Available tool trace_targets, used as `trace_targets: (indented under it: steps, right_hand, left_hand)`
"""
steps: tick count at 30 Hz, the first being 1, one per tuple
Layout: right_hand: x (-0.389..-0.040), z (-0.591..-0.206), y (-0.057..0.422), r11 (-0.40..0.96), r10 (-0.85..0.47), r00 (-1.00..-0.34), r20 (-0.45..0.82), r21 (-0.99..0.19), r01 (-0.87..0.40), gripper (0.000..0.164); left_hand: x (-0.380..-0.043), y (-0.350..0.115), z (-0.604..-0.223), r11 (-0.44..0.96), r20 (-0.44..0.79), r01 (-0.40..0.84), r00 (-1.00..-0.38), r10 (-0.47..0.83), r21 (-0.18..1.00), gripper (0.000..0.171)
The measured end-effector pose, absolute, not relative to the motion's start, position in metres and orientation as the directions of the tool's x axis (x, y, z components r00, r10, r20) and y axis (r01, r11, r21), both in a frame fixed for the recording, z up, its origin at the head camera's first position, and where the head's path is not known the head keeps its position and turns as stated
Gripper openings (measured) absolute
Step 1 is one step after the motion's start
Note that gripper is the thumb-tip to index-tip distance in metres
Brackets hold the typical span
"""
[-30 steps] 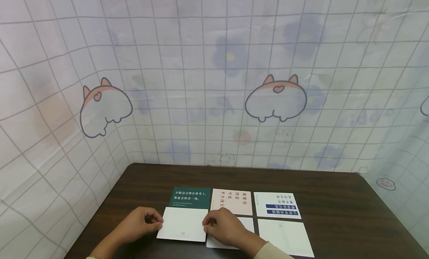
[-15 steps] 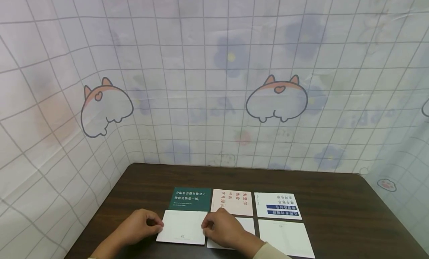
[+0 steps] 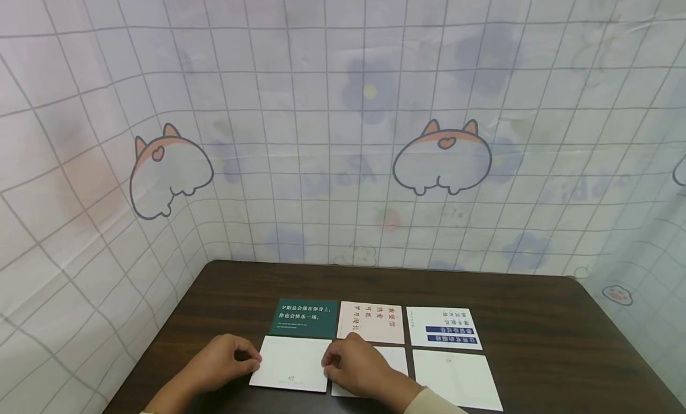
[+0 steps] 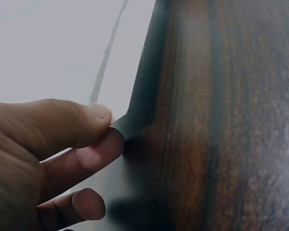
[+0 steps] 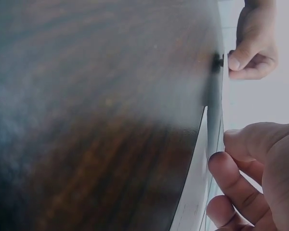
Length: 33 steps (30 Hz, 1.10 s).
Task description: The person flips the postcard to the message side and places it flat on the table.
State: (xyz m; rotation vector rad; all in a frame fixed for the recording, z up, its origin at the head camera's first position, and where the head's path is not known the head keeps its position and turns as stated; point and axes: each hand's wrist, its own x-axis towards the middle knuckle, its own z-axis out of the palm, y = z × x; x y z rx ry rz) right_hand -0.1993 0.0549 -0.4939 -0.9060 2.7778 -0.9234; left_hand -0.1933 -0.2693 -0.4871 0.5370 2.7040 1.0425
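A white card [image 3: 292, 363] with a small mark near its front edge is stretched between both hands. My left hand [image 3: 222, 361] pinches its left edge between thumb and fingers; in the left wrist view the thumb [image 4: 100, 111] lies on top of the card's corner. On the opposite edge, my right hand [image 3: 358, 365] pinches the card the same way, reaching over a second white card [image 3: 395, 358] that it partly hides. Just behind the held card is a dark green card [image 3: 305, 317] with white writing. In the right wrist view, the held card appears nearly edge-on.
A pink card [image 3: 371, 321] with red writing and a white card with blue bands [image 3: 445, 327] continue the back row. Another blank white card [image 3: 455, 379] lies front right. All rest on the dark wooden table [image 3: 557, 336], with a patterned curtain [image 3: 343, 164] behind it.
Over the first half second, the held card came slightly toward me, uncovering more of the green card. Since then the hands and cards have barely moved.
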Motion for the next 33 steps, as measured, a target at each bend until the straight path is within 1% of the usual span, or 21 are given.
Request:
trace_targets:
  steps: [13,21,27,33]
  right_hand:
    - [-0.200,-0.496,0.055,0.633,-0.563,-0.822,0.084,-0.596,-0.495,0.007]
    - [-0.199,-0.494,0.056,0.640,-0.571,-0.816,0.084,-0.577,-0.507,0.004]
    - [-0.203,-0.494,0.058,0.643,-0.573,-0.814,0.096,-0.562,-0.520,0.006]
    - [-0.209,-0.492,0.059,0.653,-0.573,-0.813,0.104,-0.542,-0.530,0.013]
  left_hand:
    - [-0.194,-0.268,-0.487,0.714,-0.092,0.201,-0.932,0.350,0.671,0.017]
    - [-0.193,-0.268,-0.487,0.715,-0.095,0.194,-0.935,0.343,0.672,0.021]
    - [-0.196,-0.268,-0.487,0.712,-0.089,0.198,-0.935,0.344,0.674,0.022]
    - [-0.202,-0.269,-0.486,0.711,-0.059,0.228,-0.933,0.354,0.665,0.026]
